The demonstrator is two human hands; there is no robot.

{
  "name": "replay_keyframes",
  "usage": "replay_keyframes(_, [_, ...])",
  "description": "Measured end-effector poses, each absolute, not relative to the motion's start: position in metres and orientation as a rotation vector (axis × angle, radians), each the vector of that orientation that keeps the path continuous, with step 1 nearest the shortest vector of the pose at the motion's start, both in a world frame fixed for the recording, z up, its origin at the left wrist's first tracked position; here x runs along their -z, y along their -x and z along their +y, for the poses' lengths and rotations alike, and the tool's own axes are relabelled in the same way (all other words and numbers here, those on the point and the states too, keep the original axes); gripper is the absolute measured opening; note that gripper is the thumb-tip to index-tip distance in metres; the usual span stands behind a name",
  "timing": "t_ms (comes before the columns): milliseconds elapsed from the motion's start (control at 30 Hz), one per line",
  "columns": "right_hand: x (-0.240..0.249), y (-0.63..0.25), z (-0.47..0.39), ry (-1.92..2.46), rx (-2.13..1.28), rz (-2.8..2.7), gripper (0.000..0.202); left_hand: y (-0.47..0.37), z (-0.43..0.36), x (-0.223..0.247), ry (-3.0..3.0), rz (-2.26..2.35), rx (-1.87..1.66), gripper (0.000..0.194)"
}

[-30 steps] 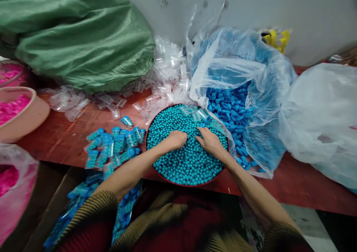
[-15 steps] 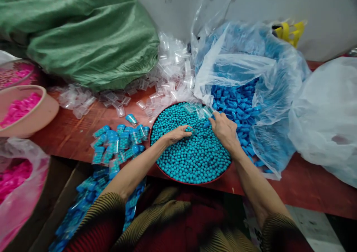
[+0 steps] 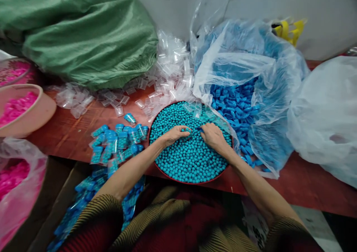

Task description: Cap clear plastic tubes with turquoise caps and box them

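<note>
A round red-rimmed tub (image 3: 160, 170) full of small turquoise balls (image 3: 192, 162) sits in front of me. Over its left half, my left hand (image 3: 175, 134) is closed round a small clear container with turquoise balls in it, mostly hidden by the fingers. Just to the right, my right hand (image 3: 214, 136) pinches a blue cap (image 3: 199, 129), a short gap away from that container. Several empty clear containers (image 3: 197, 110) lie on the balls at the tub's far side. Filled, blue-capped containers (image 3: 122, 139) are heaped left of the tub.
Blue caps (image 3: 234, 103) spill from a clear plastic bag (image 3: 276, 96) at the right, by a white bag (image 3: 323, 118). Clear containers (image 3: 173, 66) are piled behind, beside a green sack (image 3: 92, 40). A basin (image 3: 41, 105) of pink pieces stands left on the red table (image 3: 75, 133).
My right hand has moved left and slightly nearer me, from the tub's far right edge toward my left hand, bringing the blue cap along. My left hand has barely moved.
</note>
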State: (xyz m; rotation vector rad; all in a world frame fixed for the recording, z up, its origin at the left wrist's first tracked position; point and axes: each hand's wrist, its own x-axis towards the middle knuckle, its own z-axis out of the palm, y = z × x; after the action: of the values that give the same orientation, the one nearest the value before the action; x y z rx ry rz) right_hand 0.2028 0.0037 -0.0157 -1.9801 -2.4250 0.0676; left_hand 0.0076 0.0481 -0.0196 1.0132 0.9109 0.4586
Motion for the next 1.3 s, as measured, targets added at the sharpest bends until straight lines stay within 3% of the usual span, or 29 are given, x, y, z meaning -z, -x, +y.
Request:
replay_keyframes(233, [0.014,-0.186,0.003,1.872,-0.241,-2.25,0.029,-0.006,0.043,0.017,-1.082,0.923,-0.451,0.028])
replay_keyframes(600, [0.029,-0.181,-0.005,1.377,-0.296,-2.007,0.024,-0.011,0.042,0.017,-1.207,0.955,-0.573,0.017])
replay_keyframes(733, [0.038,-0.178,-0.006,1.304,-0.211,-1.889,0.023,-0.011,0.04,0.011,-1.255,0.976,-0.582,0.022])
replay_keyframes(967, [0.029,-0.181,-0.008,1.24,-0.263,-1.942,0.024,-0.016,0.026,0.009,-1.141,0.966,-0.619,0.053])
replay_keyframes(1300, [0.016,-0.177,-0.014,1.344,-0.663,-1.682,0.018,-0.013,0.019,0.017,-1.324,1.006,-0.694,0.035])
